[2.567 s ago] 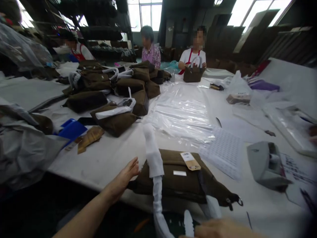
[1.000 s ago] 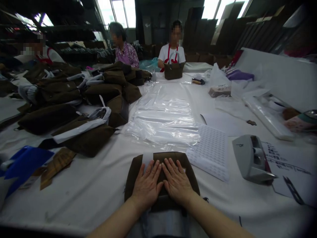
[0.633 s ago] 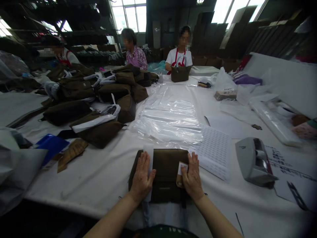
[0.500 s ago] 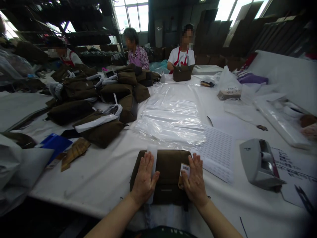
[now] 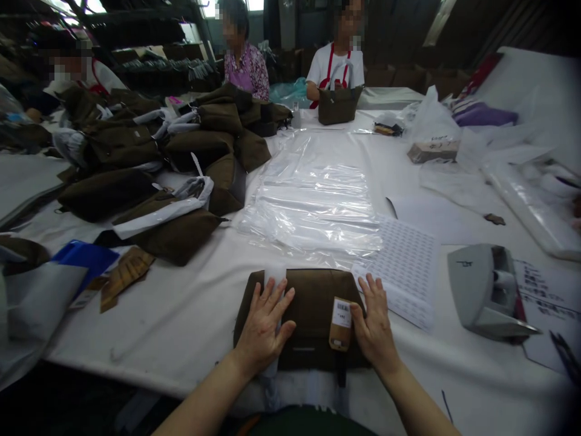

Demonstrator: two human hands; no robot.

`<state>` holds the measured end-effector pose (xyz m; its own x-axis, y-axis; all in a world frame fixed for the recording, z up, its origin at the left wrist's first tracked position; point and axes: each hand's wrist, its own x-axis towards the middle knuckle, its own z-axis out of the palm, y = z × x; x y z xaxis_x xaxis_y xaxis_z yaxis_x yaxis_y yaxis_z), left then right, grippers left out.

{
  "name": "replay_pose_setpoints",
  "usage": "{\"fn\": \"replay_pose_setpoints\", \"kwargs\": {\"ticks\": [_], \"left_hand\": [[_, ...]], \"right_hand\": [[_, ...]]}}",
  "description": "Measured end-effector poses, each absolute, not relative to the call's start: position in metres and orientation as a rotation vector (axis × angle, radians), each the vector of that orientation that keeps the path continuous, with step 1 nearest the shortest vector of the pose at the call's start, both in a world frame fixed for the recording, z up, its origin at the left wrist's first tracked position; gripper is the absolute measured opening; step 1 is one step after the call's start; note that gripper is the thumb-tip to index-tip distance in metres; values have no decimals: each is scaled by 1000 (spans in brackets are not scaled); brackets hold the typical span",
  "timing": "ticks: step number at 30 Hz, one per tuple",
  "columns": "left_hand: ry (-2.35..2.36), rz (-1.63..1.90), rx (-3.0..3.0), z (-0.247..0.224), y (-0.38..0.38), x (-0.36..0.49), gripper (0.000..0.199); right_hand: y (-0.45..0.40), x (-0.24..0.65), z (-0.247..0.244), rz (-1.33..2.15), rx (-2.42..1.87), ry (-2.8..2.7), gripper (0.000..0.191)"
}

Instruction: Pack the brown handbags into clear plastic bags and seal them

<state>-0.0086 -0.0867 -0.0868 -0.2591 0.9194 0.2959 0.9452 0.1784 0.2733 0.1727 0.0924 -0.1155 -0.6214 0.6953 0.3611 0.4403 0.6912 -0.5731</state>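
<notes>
Brown bag point(image 5: 308, 312) is laid flat on the worktop point(image 5: 181, 327), near edge, long axis set 9 to 3 o'clock; clock taken with 12 pointing away from the person. Key relation: bag bracketed between both hands, its middle found at 3 o'clock from the left hand point(image 5: 265, 324) and at 9 o'clock from the right hand point(image 5: 374, 318). Bag's middle is approached more closely by the left hand, whose thumb is pointed inward over the cloth. Left hand is laid flat, fingers spread wide, nothing gripped; the white strip point(image 5: 275, 275), run 12 to 6 across the bag's left part, is partly covered by it. Right hand is spread too, nothing clasped, set at the bag's 3 o'clock end; how firmly it is pressed cannot be told. Tag point(image 5: 340, 324) is seen just beside the right thumb, 9 o'clock of that hand; thumb contact can't be confirmed. Stacked clear plastic point(image 5: 313, 206) is spread at 12 o'clock from the bag, a printed sheet point(image 5: 403, 266) is placed at 2, a grey dispenser point(image 5: 476, 290) at 3, more bags point(image 5: 181, 145) are heaped toward 10 to 11.
</notes>
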Motion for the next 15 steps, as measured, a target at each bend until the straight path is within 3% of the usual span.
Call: {"fn": "replay_pose_setpoints", "kwargs": {"ticks": [7, 11, 15], "left_hand": [[-1995, -731, -1995, -46, -52, -2, 32], [-1947, -430, -2265, -40, -14, -3, 34], [-1994, -125, -2395, -45, 5, -8, 40]], "right_hand": [[89, 180, -107, 553, -826, -2293, 42], [87, 172, -105, 501, -764, -2429, 39], [93, 169, -110, 681, -813, -2484, 40]]}}
